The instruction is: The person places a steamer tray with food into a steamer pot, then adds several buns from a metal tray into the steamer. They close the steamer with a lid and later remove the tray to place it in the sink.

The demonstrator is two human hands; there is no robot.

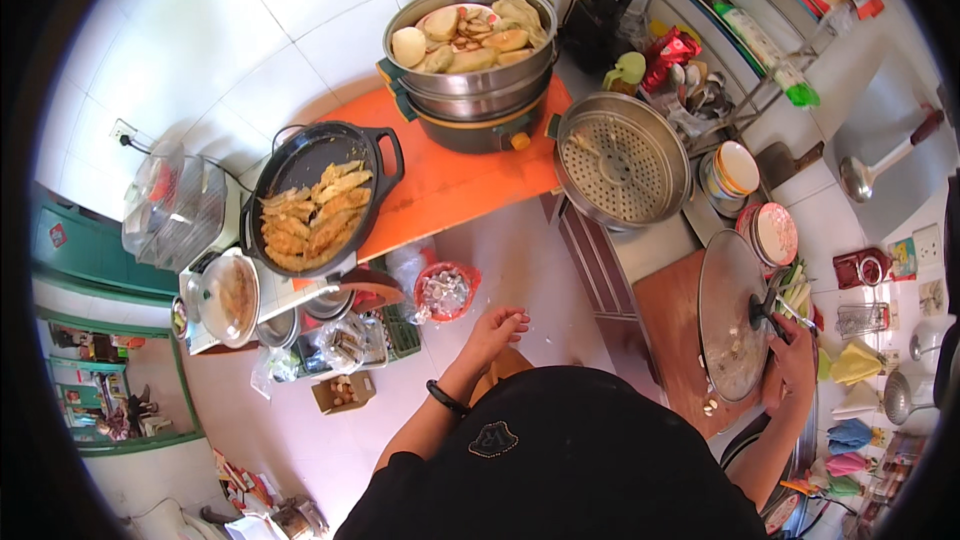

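My right hand (793, 360) grips the dark knob of a large glass pan lid (726, 337), which is tilted on edge over a wooden cutting board (661, 298). Green onions (799, 295) lie behind the knob, and small pale scraps (710, 406) sit by the lid's lower rim. In front of my body, my left hand (501, 331) hangs over the floor with nothing in it, its fingers loosely bent. To the left, a black electric pan (307, 157) holds fried golden pieces (319, 221). A steel steamer (480, 82) beyond it is filled with buns and sliced food (472, 34).
A perforated steamer tier (622, 157) rests at the counter's corner. Stacked bowls (735, 169) and plates (775, 234) stand by the wall, near a cleaver (784, 165). An orange tabletop (450, 187) carries the steamer. Below are a red basket (448, 291) and a box of eggs (343, 392).
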